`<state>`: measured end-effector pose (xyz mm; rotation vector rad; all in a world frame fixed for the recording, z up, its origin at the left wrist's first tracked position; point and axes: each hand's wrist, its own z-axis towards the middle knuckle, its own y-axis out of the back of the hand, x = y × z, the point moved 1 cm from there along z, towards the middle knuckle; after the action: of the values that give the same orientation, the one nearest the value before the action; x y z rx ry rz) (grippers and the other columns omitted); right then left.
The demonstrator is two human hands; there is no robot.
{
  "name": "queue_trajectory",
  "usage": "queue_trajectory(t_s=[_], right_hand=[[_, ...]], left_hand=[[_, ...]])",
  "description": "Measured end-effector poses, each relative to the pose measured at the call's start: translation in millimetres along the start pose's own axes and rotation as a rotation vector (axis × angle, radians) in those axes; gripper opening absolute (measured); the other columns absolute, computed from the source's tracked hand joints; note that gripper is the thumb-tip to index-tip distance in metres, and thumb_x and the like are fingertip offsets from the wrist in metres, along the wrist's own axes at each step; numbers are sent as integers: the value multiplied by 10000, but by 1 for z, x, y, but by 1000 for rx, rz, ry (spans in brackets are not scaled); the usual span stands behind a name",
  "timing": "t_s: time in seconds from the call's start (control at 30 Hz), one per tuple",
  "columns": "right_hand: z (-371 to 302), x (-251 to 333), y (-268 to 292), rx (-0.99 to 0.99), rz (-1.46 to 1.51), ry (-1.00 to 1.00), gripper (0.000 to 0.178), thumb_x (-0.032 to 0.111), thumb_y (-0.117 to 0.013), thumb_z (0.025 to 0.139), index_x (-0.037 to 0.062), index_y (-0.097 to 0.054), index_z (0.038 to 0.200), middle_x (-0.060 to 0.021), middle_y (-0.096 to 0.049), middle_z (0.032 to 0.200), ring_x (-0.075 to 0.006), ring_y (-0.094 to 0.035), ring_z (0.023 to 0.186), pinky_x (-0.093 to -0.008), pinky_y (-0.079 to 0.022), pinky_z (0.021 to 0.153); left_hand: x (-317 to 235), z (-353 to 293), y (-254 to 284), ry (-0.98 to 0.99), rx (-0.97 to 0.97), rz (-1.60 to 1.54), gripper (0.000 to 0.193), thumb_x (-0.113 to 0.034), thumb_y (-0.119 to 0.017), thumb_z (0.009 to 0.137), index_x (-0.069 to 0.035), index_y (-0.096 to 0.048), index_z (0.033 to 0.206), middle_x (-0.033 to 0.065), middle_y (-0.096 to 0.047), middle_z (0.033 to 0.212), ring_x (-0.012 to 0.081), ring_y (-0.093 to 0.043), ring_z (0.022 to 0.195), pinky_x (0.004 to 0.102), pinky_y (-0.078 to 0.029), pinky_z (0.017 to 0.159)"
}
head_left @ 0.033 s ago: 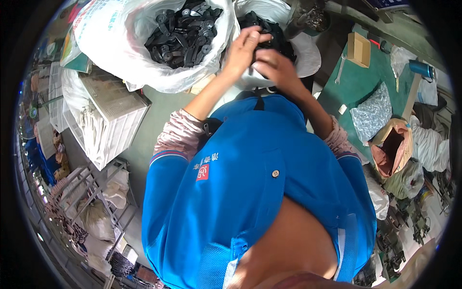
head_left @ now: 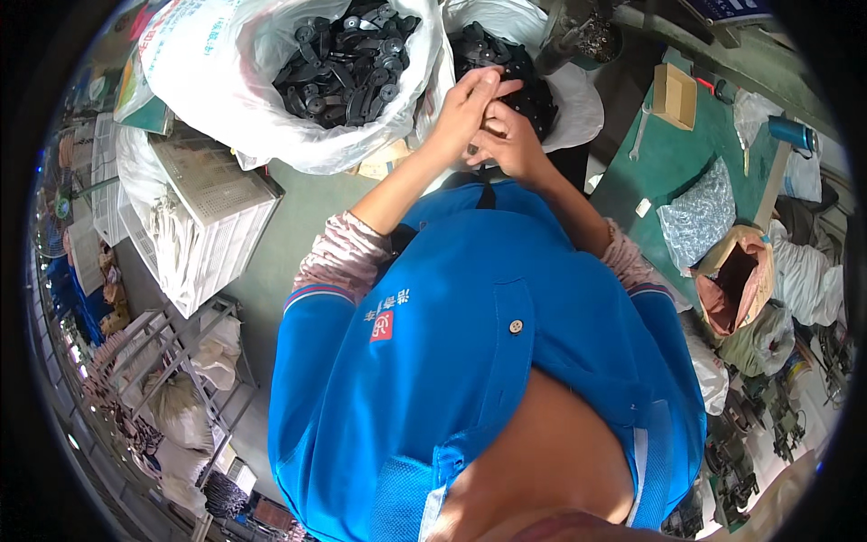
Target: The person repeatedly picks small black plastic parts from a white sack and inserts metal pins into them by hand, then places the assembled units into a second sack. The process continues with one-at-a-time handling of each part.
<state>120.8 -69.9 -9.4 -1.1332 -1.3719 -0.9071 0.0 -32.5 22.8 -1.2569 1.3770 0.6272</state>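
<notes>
Where the black pieces (head_left: 533, 95) lie in the small white bag (head_left: 578, 108), just right of the big white sack (head_left: 208, 95), both my hands are at work, close together over the bag's near side. Left hand (head_left: 462, 113): fingers bent, pointing toward the right. Right hand (head_left: 515, 144): fingers curled in toward the left. Fingertips overlap in view; cannot tell if my grip has closed on a piece, as the fingers hide what is between them.

Big sack: mouth open, heaped with black plastic parts (head_left: 361, 72). Below and left of the sack, a white crate (head_left: 212, 257); farther below it, a metal rack (head_left: 230, 411). Well right of the sack, a green table (head_left: 623, 194) bearing a wrench (head_left: 639, 134), a small cardboard box (head_left: 674, 98) and a clear plastic bag (head_left: 700, 214).
</notes>
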Motion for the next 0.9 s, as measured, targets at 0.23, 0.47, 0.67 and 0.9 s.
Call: queue_trajectory(t_s=[0.23,0.47,0.67,0.9], right_hand=[[-16,-8,-2,-86,157,-305,211,120,-668,840,-17,-544,941,-93,-638,769,-124,-615,649,-230,-487,536],[-30,-15,-17,-39,286,-280,175,107,-654,847,-6,-540,917,-62,-630,762,-91,-578,629,-219,-438,534],[-36,-19,-8,-139,151,-279,184,128,-650,842,0,-546,923,-61,-630,735,-92,-576,620,-224,-438,531],[-37,-25,-11,-109,150,-267,204,150,-656,835,9,-545,931,-58,-631,734,-98,-583,619,-230,-448,528]], left_hand=[[18,-4,157,170,-624,1519,814,-236,-735,682,-74,-306,1354,184,-510,1213,379,-487,1113,501,-404,940],[33,28,145,296,-683,1642,950,-369,-771,597,-132,-282,1377,143,-357,1273,354,-341,1195,575,-364,914],[44,29,153,26,-729,1692,774,-217,-715,636,-102,-350,1308,140,-363,1255,369,-353,1177,530,-424,837],[40,31,173,-50,-701,1557,536,-180,-667,665,-110,-455,1153,128,-413,1290,401,-393,1149,504,-465,866]])
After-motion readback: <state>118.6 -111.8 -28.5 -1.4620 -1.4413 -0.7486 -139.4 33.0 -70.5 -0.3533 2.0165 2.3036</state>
